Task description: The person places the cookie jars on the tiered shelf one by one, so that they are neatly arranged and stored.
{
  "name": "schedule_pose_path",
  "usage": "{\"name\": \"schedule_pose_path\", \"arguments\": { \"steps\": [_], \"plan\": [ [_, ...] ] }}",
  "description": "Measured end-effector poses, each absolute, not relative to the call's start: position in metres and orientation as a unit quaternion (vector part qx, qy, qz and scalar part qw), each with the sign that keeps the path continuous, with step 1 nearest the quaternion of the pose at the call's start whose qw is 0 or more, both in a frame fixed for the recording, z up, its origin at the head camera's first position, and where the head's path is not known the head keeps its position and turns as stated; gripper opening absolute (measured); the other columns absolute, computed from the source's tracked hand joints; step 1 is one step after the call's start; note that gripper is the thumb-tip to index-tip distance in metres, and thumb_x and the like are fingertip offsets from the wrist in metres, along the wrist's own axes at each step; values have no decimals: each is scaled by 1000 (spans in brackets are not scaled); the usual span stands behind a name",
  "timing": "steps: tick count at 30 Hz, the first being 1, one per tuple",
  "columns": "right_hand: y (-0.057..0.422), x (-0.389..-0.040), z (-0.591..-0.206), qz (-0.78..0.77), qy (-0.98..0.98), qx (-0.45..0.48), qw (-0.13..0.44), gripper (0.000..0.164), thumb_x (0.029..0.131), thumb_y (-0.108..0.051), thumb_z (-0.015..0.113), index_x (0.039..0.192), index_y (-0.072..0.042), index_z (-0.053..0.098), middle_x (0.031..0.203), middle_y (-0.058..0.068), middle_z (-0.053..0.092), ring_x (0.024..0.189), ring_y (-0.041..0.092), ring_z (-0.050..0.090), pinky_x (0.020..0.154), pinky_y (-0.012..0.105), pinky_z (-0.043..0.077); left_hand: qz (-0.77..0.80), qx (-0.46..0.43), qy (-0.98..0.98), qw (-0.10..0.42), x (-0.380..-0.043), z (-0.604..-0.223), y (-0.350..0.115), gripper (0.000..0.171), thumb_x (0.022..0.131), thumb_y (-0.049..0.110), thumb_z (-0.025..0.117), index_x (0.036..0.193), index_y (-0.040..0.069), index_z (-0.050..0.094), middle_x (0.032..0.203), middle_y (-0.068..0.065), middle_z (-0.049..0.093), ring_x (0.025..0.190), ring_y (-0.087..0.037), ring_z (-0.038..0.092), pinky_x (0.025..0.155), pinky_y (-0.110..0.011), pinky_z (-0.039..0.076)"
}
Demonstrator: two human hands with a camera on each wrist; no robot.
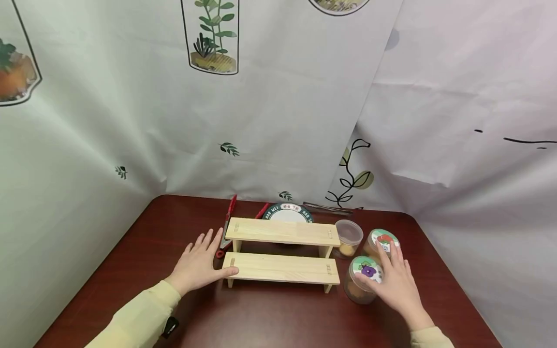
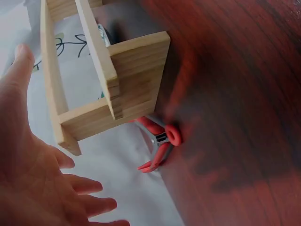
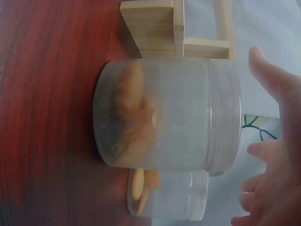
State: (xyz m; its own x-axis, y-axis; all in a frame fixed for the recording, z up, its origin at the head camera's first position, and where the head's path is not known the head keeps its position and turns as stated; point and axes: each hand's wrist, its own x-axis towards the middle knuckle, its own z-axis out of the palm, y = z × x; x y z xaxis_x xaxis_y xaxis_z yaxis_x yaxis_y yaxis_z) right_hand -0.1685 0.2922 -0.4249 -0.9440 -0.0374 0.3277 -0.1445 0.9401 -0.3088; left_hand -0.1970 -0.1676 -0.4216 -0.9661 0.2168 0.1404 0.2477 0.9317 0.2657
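Observation:
A two-tier wooden stand (image 1: 283,268) sits on the table in the head view. My left hand (image 1: 200,266) is at its left end, fingers spread and thumb overlapping the lower tier's corner. The left wrist view shows the stand's side panel (image 2: 136,75) beside that hand's palm. With fingers spread, my right hand (image 1: 396,285) hovers over two lidded clear jars. The nearer jar (image 1: 361,285) has a purple-pictured lid; the farther jar (image 1: 383,239) has a red-pictured one. In the right wrist view, brown pieces (image 3: 136,113) lie inside the nearer jar, below the hand. Neither hand holds anything.
A third clear jar (image 1: 349,234) stands at the stand's right end. Behind the stand are a round plate (image 1: 289,209) with a lettered rim and a thin metal utensil (image 1: 326,208). A red-and-grey tool (image 1: 230,212) lies to the left. Printed fabric (image 1: 278,111) surrounds the table.

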Motion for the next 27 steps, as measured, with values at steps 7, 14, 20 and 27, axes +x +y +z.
{"name": "schedule_pose_path", "arguments": {
  "steps": [7, 14, 20, 27],
  "plan": [
    [294, -175, -423, 197, -970, 41, 137, 102, 74, -57, 72, 148, -2, 27, 151, 31, 17, 137, 51, 15, 105, 65, 16, -164, -116, -979, 15, -204, -428, -167, 107, 74, 76, 56, 148, 4, 28, 147, -27, 34, 132, -48, 33, 100, -63, 30],
    [297, -184, -421, 239, -965, 30, 103, 106, 75, -54, 73, 150, -1, 20, 152, 31, 13, 135, 55, 15, 102, 68, 19, -183, -118, -976, 1, -208, -431, -167, 93, 76, 68, 62, 140, 3, 45, 135, -20, 52, 118, -37, 54, 86, -51, 47],
    [302, -196, -418, 266, -959, 45, 89, 108, 76, -51, 74, 149, 4, 16, 152, 32, 14, 137, 51, 17, 102, 65, 23, -215, -119, -969, -29, -215, -436, -168, 84, 78, 56, 69, 137, 1, 48, 118, -21, 63, 106, -34, 61, 83, -48, 49],
    [309, -208, -418, 275, -957, 42, 77, 107, 79, -52, 71, 151, -1, 10, 149, 32, 24, 131, 52, 30, 97, 64, 33, -232, -138, -962, -44, -222, -436, -166, 71, 79, 46, 72, 130, -1, 56, 121, -22, 62, 108, -34, 61, 86, -48, 48]
  ]
}}
